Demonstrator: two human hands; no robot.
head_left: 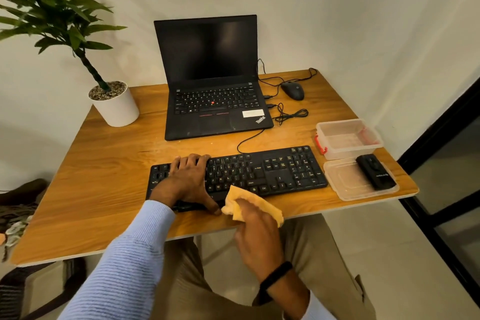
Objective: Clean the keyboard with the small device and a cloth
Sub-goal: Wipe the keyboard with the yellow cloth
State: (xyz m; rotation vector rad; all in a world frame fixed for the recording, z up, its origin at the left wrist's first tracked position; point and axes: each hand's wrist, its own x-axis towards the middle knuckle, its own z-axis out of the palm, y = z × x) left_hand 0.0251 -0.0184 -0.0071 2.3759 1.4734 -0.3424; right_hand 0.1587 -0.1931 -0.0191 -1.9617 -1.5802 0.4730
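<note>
Wooden table (104, 189) carries the keyboard (272, 174) near its 6 o'clock edge. Left hand (188, 179) rests spread on the keyboard's 9 o'clock half. Right hand (257, 234) grips a cloth (249, 202) at its 6 o'clock edge. Small device (375, 171) lies at 3 o'clock on a lid (348, 184).

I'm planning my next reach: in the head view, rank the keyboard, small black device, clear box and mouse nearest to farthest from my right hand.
1. keyboard, just ahead of the right hand
2. small black device, right, on the lid
3. clear box, behind the device
4. mouse, far back beside the laptop
</note>
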